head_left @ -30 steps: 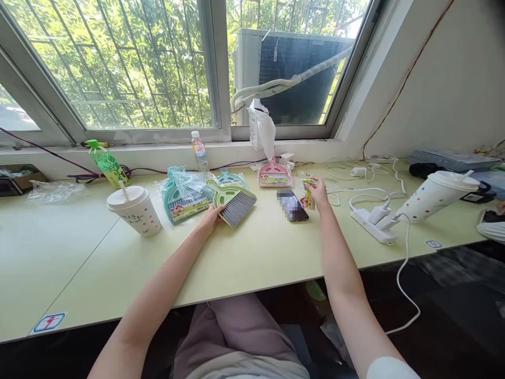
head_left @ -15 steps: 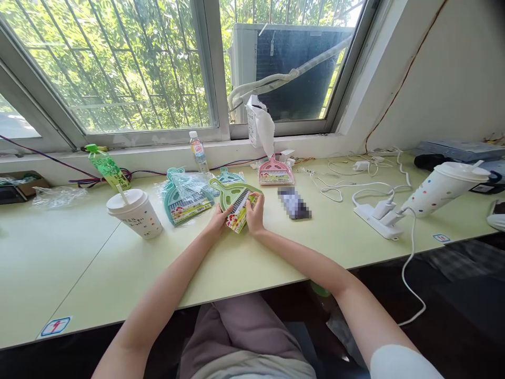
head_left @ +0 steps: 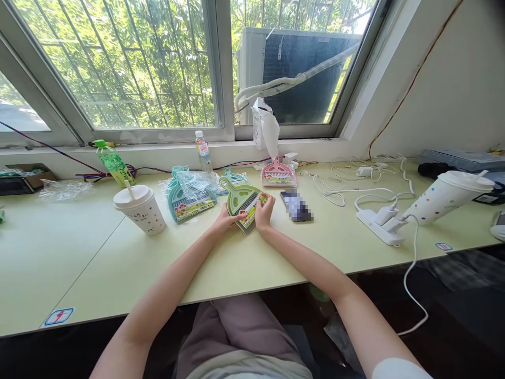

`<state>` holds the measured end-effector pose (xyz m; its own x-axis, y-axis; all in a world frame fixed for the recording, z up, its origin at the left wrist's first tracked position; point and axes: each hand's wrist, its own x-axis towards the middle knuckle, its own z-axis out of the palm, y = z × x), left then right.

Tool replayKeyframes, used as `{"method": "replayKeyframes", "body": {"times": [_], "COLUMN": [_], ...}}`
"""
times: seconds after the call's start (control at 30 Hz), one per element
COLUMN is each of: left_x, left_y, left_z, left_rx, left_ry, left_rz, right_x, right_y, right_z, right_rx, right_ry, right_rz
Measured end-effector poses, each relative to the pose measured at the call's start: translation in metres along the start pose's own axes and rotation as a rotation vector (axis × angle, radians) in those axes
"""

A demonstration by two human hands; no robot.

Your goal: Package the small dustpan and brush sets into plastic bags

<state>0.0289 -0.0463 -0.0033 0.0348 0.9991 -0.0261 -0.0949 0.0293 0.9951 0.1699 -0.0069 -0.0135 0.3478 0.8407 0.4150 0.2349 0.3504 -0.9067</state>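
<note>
Both hands grip a small green dustpan [head_left: 235, 199], its handle tilted to the upper left. A brush with grey bristles [head_left: 248, 226] lies in the pan, and a printed card label [head_left: 251, 211] wraps across it. My left hand [head_left: 224, 219] is closed on the pan's lower left side, thumb over the front. At the right side, my right hand [head_left: 264, 211] has its fingers bent round the label's edge. Just left of them lies a turquoise dustpan set [head_left: 189, 197] in clear plastic; another turquoise set [head_left: 232, 177] is partly hidden behind the green one.
A pink dustpan set [head_left: 278, 173] stands near the sill. Right of my hands lies a phone [head_left: 295, 205]. A lidded paper cup [head_left: 142, 213] stands left; another cup [head_left: 445, 197] leans by a power strip [head_left: 379, 227] with white cables. Two bottles, one green [head_left: 115, 164], stand behind.
The label has shifted up toward the right on the green dustpan, and bristles now show below it. My right hand has moved slightly with it. The whole view has shifted a little.
</note>
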Motion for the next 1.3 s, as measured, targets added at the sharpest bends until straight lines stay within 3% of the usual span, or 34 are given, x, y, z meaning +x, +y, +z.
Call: {"method": "replayKeyframes", "body": {"times": [0.2,0.33,0.4,0.47,0.53,0.6,0.67,0.93,1.0,1.07,1.2,1.3], "left_x": [0.005,0.011,0.014,0.015,0.014,0.013,0.013,0.015,0.014,0.012,0.01,0.013], "left_y": [-0.003,-0.002,-0.002,0.0,0.001,0.003,0.004,0.01,0.013,0.017,0.024,0.023], "left_z": [-0.003,-0.013,-0.018,-0.022,-0.024,-0.026,-0.028,-0.036,-0.035,-0.035,-0.044,-0.064], "left_rx": [-0.101,-0.15,-0.159,-0.167,-0.166,-0.145,-0.113,-0.025,0.066,0.246,0.911,1.381], "left_ry": [0.095,0.144,0.144,0.128,0.103,0.071,0.046,-0.021,-0.008,0.124,0.521,0.552], "left_rz": [0.006,0.026,0.054,0.091,0.11,0.095,0.068,-0.036,-0.028,0.058,0.483,0.643], "right_x": [-0.003,-0.004,-0.005,-0.006,-0.009,-0.012,-0.014,-0.011,-0.01,-0.007,0.007,0.017], "right_y": [0.004,0.005,0.006,0.007,0.007,0.007,0.006,0.0,-0.001,-0.001,0.001,0.003], "right_z": [0.0,-0.001,0.001,0.003,0.006,0.007,0.007,0.001,0.0,-0.001,-0.006,-0.012], "right_rx": [-0.033,-0.107,-0.02,0.151,0.366,0.546,0.639,0.706,0.724,0.742,0.76,0.755], "right_ry": [-0.132,-0.103,-0.075,-0.12,-0.267,-0.412,-0.455,-0.421,-0.405,-0.378,-0.31,-0.289], "right_rz": [-0.077,-0.038,0.041,0.219,0.418,0.525,0.555,0.625,0.602,0.579,0.582,0.588]}}
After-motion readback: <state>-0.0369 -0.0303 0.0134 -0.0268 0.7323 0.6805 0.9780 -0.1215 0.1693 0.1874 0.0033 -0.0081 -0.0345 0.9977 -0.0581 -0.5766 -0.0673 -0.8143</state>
